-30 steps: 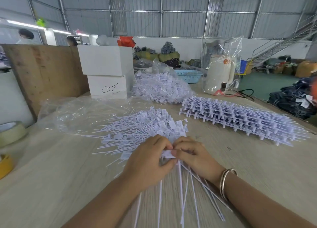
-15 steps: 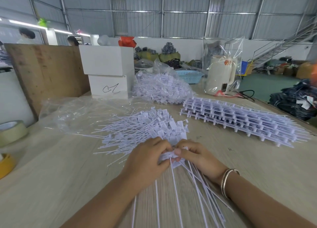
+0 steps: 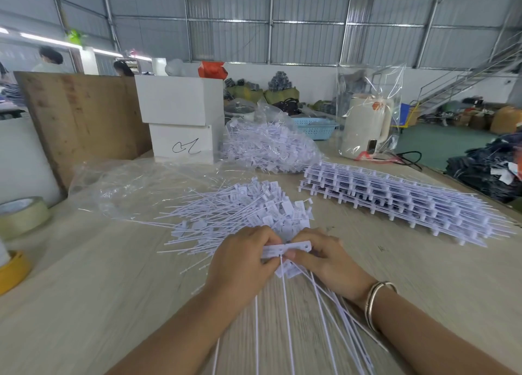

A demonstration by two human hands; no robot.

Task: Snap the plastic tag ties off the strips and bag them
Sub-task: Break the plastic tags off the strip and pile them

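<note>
Snapping ties: a flat strip piece has come up between both hands since a moment ago.
Left hand [image 3: 243, 264] and right hand [image 3: 324, 259] pinch strip [image 3: 293, 247]; loose pile [image 3: 243, 213] unbagged.

Both forearms are left bare, no sleeves seen; thin metal bangles [image 3: 377, 304] are worn at the right wrist.

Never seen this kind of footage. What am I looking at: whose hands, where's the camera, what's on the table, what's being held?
No robot here: a person works bare-handed, filmed by a wide-angle camera on their head, looking forward and down. The left hand and right hand both pinch one strip of white plastic tag ties, tails trailing toward the person. On the wooden table lie a pile of loose ties, stacked unbroken strips, a filled clear bag, an empty-looking bag and tape rolls.
</note>
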